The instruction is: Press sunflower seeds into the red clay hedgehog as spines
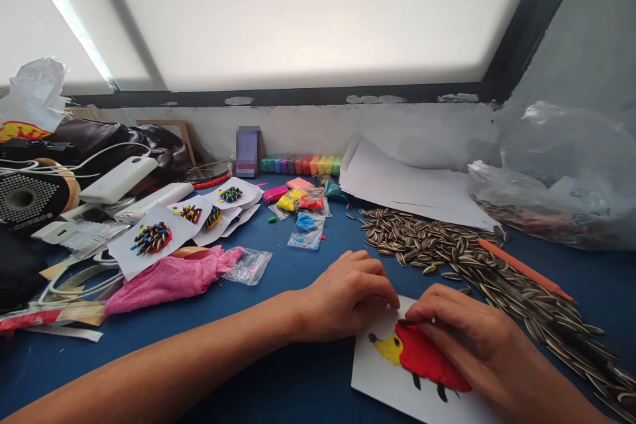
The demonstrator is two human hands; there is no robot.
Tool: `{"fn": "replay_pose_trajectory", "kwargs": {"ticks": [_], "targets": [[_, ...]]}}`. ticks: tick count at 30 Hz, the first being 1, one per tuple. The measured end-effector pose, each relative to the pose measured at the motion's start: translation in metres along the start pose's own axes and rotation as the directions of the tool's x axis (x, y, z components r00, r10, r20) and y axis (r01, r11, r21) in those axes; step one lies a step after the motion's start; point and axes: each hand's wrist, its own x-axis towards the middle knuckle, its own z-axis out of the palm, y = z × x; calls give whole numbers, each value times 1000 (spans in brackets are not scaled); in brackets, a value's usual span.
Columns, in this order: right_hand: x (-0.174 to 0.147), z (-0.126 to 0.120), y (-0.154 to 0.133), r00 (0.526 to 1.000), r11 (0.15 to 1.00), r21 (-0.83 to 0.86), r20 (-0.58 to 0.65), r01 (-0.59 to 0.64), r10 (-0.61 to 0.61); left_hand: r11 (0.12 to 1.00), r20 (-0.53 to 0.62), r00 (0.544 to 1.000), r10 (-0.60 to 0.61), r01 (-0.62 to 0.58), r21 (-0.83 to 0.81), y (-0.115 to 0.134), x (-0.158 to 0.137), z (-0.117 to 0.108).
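A white paper card [370, 374] lies on the blue table, bearing a hedgehog figure with a red clay body [430, 358] and a yellow clay face [390, 348]. The figure has a dark nose, an eye and dark legs. My left hand [348, 295] has its fingers curled over the card's top edge, gripping it against the table. My right hand [472, 331] is closed in a pinch at the top of the red clay. At its fingertips a dark sliver shows, a sunflower seed [403, 322], mostly hidden by the fingers.
Sunflower seeds [412, 235] spread along the right, with an orange pen [527, 269] on them. Behind are paper sheets [402, 179] and a plastic bag [556, 192]. Clay packets [305, 225], seed-covered cards [152, 238], a pink cloth [169, 278] and a power bank [119, 179] lie leftward.
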Motion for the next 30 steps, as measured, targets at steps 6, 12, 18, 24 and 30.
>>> {"fn": "replay_pose_trajectory", "kwargs": {"ticks": [6, 12, 18, 24, 30], "targets": [[0, 3, 2, 1000, 999, -30, -6, 19, -19, 995, -16, 999, 41, -39, 88, 1, -3, 1], [-3, 5, 4, 999, 997, -59, -23, 42, -43, 993, -52, 996, 72, -67, 100, -2, -2, 3], [1, 5, 2, 996, 993, -82, -45, 80, -83, 980, -95, 982, 165, -152, 128, 1, -4, 5], [1, 7, 2, 994, 993, -81, -68, 84, -89, 966, -99, 968, 232, -217, 142, 5, -6, 3], [1, 8, 0, 994, 993, -80, -67, 82, -88, 957, -53, 969, 243, -230, 175, 6, -5, 1]]}}
